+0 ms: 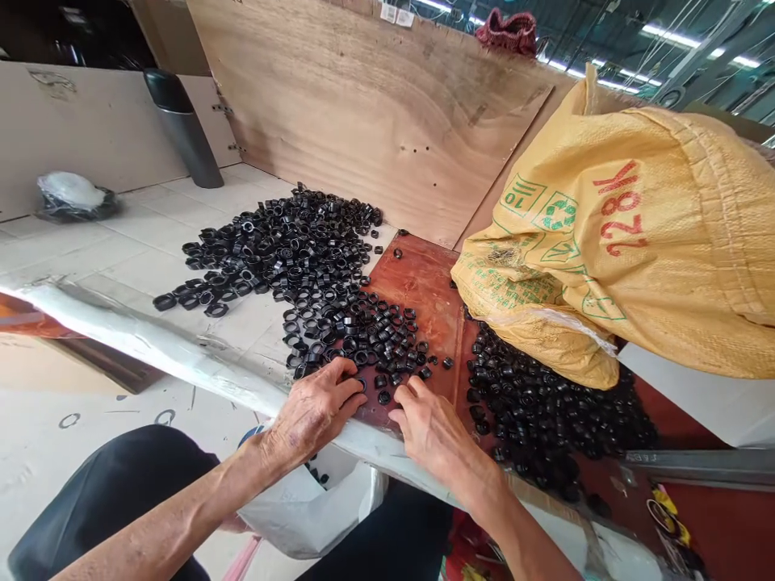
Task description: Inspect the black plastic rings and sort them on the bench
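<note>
A spread of small black plastic rings (291, 250) lies on the pale tabletop and runs onto the reddish-brown board (417, 278). At its near edge my left hand (320, 401) has its fingers curled in, with a black ring (362, 385) at the fingertips. To the right, my right hand (427, 420) is bent with thumb and fingers drawn together at the board; whatever they pinch is hidden. Between the hands lies a loose small round black piece (383, 397). A second heap of small black parts (545, 403) sits right of my right hand.
A yellow woven sack (666, 218) leans over the right heap. Plywood (375, 105) walls the back. A dark bottle (185, 129) and a plastic-wrapped bundle (76, 194) stand at far left. A white bag (303, 516) hangs below the wrapped table edge (157, 351).
</note>
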Action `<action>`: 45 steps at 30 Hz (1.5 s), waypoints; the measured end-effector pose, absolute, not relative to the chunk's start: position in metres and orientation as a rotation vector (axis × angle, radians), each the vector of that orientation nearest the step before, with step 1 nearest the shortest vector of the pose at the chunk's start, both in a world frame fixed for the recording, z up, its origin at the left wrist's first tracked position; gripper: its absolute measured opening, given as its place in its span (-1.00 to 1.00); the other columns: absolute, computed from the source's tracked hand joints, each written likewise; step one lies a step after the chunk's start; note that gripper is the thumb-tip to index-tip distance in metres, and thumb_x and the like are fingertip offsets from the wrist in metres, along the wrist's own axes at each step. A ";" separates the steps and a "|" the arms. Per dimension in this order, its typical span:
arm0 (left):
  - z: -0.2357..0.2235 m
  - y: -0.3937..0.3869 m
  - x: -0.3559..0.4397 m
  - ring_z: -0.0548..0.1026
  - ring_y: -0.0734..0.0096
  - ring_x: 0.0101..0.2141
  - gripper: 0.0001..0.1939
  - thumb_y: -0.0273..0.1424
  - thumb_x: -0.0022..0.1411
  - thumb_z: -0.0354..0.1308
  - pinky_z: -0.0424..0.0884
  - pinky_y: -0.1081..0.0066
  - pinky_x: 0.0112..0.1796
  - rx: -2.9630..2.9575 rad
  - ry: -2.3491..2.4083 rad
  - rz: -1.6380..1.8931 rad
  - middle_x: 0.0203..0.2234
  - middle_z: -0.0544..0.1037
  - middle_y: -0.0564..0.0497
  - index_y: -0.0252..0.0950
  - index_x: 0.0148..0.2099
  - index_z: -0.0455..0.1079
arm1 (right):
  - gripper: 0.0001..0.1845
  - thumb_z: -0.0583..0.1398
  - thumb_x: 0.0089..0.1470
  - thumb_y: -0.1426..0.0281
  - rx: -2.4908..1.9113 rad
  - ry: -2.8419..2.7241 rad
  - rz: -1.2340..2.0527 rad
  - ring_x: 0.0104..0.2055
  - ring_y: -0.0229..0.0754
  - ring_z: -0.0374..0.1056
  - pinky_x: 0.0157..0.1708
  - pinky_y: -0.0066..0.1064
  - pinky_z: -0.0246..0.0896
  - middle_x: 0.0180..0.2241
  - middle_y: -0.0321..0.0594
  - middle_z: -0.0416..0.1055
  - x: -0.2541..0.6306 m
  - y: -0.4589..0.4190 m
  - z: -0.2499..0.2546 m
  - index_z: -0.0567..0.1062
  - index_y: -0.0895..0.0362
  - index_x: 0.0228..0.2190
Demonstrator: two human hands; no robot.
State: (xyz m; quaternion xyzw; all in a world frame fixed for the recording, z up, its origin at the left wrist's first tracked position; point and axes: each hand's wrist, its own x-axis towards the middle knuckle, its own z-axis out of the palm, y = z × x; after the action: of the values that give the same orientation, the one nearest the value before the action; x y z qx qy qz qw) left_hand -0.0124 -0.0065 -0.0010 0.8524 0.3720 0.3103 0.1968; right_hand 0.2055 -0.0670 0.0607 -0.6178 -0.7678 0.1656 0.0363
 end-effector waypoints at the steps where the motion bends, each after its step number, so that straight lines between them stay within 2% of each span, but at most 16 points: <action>1: -0.002 -0.006 -0.012 0.61 0.19 -0.19 -0.79 -0.34 0.42 0.11 0.55 0.24 -0.14 2.360 1.032 0.881 -0.14 0.59 -0.10 -0.22 -0.17 0.58 | -0.88 0.18 0.19 0.57 -1.909 -2.323 0.489 -0.30 -0.07 0.46 -0.34 -0.33 0.25 -0.17 -0.01 0.48 0.205 -0.067 0.057 0.50 0.16 -0.28; 3: -0.003 -0.005 -0.014 0.62 0.17 -0.12 -0.80 -0.35 0.41 0.11 0.53 0.21 -0.05 2.298 1.026 0.911 -0.14 0.62 -0.08 -0.21 -0.20 0.57 | -0.89 0.20 0.16 0.55 -1.833 -2.180 0.552 -0.25 -0.06 0.48 -0.26 -0.31 0.30 -0.22 -0.07 0.50 0.206 -0.062 0.056 0.50 0.14 -0.29; 5: -0.002 -0.005 -0.018 0.62 0.20 -0.10 -0.83 -0.35 0.41 0.12 0.53 0.25 -0.05 2.213 1.048 0.953 -0.12 0.63 -0.08 -0.22 -0.20 0.53 | -0.92 0.23 0.18 0.46 -1.699 -1.947 0.764 -0.26 -0.09 0.51 -0.23 -0.32 0.35 -0.26 -0.15 0.52 0.208 -0.050 0.065 0.52 0.11 -0.25; 8: 0.004 -0.004 -0.023 0.65 0.30 -0.23 -0.87 -0.30 0.41 0.13 0.58 0.36 -0.21 2.017 1.129 1.031 -0.18 0.65 -0.05 -0.22 -0.08 0.44 | -0.81 0.22 0.23 0.32 -1.473 -1.607 1.221 -0.33 -0.13 0.56 -0.24 -0.33 0.40 -0.31 -0.22 0.55 0.203 -0.024 0.078 0.54 0.10 -0.14; 10: 0.009 -0.003 -0.024 0.66 0.32 -0.30 -0.76 -0.27 0.42 0.13 0.59 0.38 -0.29 1.781 1.109 1.047 -0.27 0.65 -0.01 -0.21 0.06 0.35 | -0.79 0.24 0.21 0.29 -1.335 -1.403 1.422 -0.27 -0.10 0.59 -0.18 -0.30 0.43 -0.34 -0.23 0.57 0.195 -0.008 0.078 0.53 0.11 -0.14; 12: 0.013 -0.002 -0.022 0.66 0.30 -0.32 -0.70 -0.25 0.41 0.13 0.59 0.35 -0.29 1.570 1.023 1.015 -0.35 0.65 0.02 -0.22 0.12 0.33 | -0.79 0.29 0.16 0.28 -1.213 -1.215 1.497 -0.20 -0.08 0.58 -0.12 -0.25 0.43 -0.32 -0.24 0.55 0.187 0.003 0.070 0.50 0.11 -0.19; 14: 0.015 -0.001 -0.020 0.64 0.30 -0.34 -0.73 -0.25 0.36 0.18 0.57 0.36 -0.31 1.499 0.950 0.936 -0.35 0.65 0.01 -0.23 0.04 0.42 | -0.75 0.34 0.10 0.26 -1.149 -1.111 1.497 -0.21 -0.11 0.56 -0.11 -0.24 0.43 -0.29 -0.26 0.52 0.185 0.007 0.058 0.49 0.12 -0.23; 17: 0.015 0.001 -0.019 0.61 0.33 -0.38 -0.80 -0.27 0.29 0.26 0.53 0.40 -0.36 1.546 0.951 0.841 -0.36 0.64 0.02 -0.21 -0.07 0.52 | -0.74 0.36 0.09 0.27 -1.207 -1.169 1.415 -0.31 -0.21 0.48 -0.22 -0.37 0.38 -0.35 -0.30 0.48 0.190 0.005 0.046 0.55 0.13 -0.21; 20: 0.015 0.004 -0.019 0.65 0.29 -0.31 -0.67 -0.23 0.32 0.23 0.57 0.34 -0.26 1.459 0.964 0.854 -0.36 0.65 0.01 -0.21 0.08 0.45 | -0.79 0.33 0.12 0.31 -1.223 -1.172 1.397 -0.41 -0.25 0.41 -0.33 -0.42 0.30 -0.47 -0.35 0.44 0.195 0.000 0.044 0.56 0.13 -0.21; 22: 0.017 0.005 -0.019 0.67 0.25 -0.21 -0.59 -0.20 0.32 0.24 0.58 0.28 -0.14 1.306 0.919 0.879 -0.30 0.68 -0.02 -0.23 0.14 0.37 | -0.80 0.33 0.11 0.33 -1.179 -1.112 1.438 -0.36 -0.20 0.47 -0.27 -0.38 0.35 -0.44 -0.33 0.49 0.195 -0.003 0.047 0.52 0.12 -0.22; 25: 0.022 0.003 -0.018 0.66 0.25 -0.14 -0.60 -0.18 0.25 0.34 0.55 0.26 -0.04 1.093 0.840 0.917 -0.24 0.71 -0.05 -0.25 0.04 0.41 | -0.79 0.36 0.08 0.32 -1.197 -1.186 1.395 -0.25 -0.12 0.53 -0.22 -0.34 0.39 -0.34 -0.26 0.55 0.189 -0.006 0.048 0.51 0.11 -0.25; 30: 0.023 -0.003 -0.018 0.67 0.29 -0.28 -0.58 -0.17 0.19 0.40 0.58 0.32 -0.17 1.072 0.848 0.963 -0.32 0.72 0.00 -0.24 0.01 0.48 | -0.81 0.37 0.09 0.30 -1.284 -1.424 1.166 -0.28 -0.16 0.50 -0.26 -0.39 0.39 -0.31 -0.29 0.56 0.180 -0.010 0.043 0.57 0.06 -0.24; 35: 0.018 -0.005 -0.018 0.68 0.29 -0.24 -0.63 -0.21 0.19 0.40 0.58 0.33 -0.15 1.074 0.816 0.977 -0.24 0.73 -0.02 -0.22 -0.01 0.50 | -0.91 0.37 0.10 0.37 -1.177 -1.615 0.988 -0.24 -0.17 0.46 -0.19 -0.39 0.38 -0.25 -0.27 0.54 0.176 -0.011 0.042 0.62 0.03 -0.29; 39: 0.017 -0.007 -0.018 0.68 0.26 -0.26 -0.65 -0.21 0.20 0.38 0.60 0.28 -0.17 1.158 0.850 1.005 -0.27 0.72 -0.02 -0.23 -0.01 0.52 | -0.93 0.38 0.12 0.37 -1.131 -1.659 0.918 -0.23 -0.17 0.45 -0.16 -0.38 0.37 -0.25 -0.26 0.53 0.176 -0.011 0.041 0.63 0.04 -0.29; 42: 0.016 -0.008 -0.019 0.65 0.29 -0.26 -0.69 -0.22 0.19 0.39 0.60 0.31 -0.19 1.218 0.884 1.054 -0.27 0.70 0.01 -0.21 -0.05 0.55 | -0.90 0.38 0.12 0.34 -1.166 -1.661 0.937 -0.26 -0.18 0.45 -0.20 -0.39 0.38 -0.26 -0.26 0.54 0.176 -0.012 0.040 0.61 0.05 -0.28; 45: 0.016 -0.008 -0.019 0.63 0.33 -0.26 -0.74 -0.27 0.18 0.41 0.59 0.36 -0.20 1.261 0.907 1.085 -0.26 0.68 0.03 -0.19 -0.08 0.58 | -0.75 0.39 0.09 0.33 -1.238 -1.611 0.982 -0.29 -0.19 0.47 -0.24 -0.41 0.39 -0.26 -0.28 0.54 0.176 -0.014 0.040 0.56 0.05 -0.16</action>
State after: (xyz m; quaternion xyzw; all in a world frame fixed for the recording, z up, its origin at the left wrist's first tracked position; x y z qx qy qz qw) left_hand -0.0194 -0.0083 0.0164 0.5404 0.3885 0.4649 0.5839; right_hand 0.1757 -0.0136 0.0397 -0.4956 -0.6452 0.3933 0.4282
